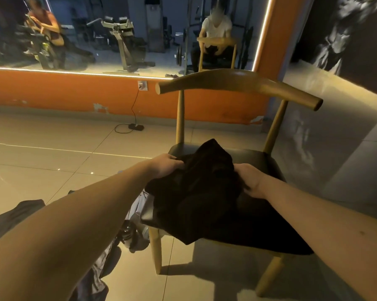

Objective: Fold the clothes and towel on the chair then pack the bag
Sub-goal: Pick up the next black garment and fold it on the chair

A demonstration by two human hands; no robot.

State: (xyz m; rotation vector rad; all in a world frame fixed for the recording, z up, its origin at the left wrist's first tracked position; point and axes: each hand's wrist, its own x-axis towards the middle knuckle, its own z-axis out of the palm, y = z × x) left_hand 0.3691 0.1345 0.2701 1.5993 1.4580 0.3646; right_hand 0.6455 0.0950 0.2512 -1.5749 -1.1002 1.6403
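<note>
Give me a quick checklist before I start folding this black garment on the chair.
1. The black garment held by the left grip: ok.
2. Held by the right grip: cannot tell, fingers buried in fabric.
3. Spread flat: not ok, bunched.
4. Fully on the chair seat: not ok, front edge overhangs.
5. Bag in reach: cannot tell; the heap beside the chair is unclear.

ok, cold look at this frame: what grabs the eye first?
Two bare arms reach in from the bottom, left hand and right hand gripping a crumpled black garment on the seat of a wooden chair at centre. Behind it, a big light-edged mirror on the orange wall reflects gym machines. More dark clothing lies on the tiled floor, lower left.
</note>
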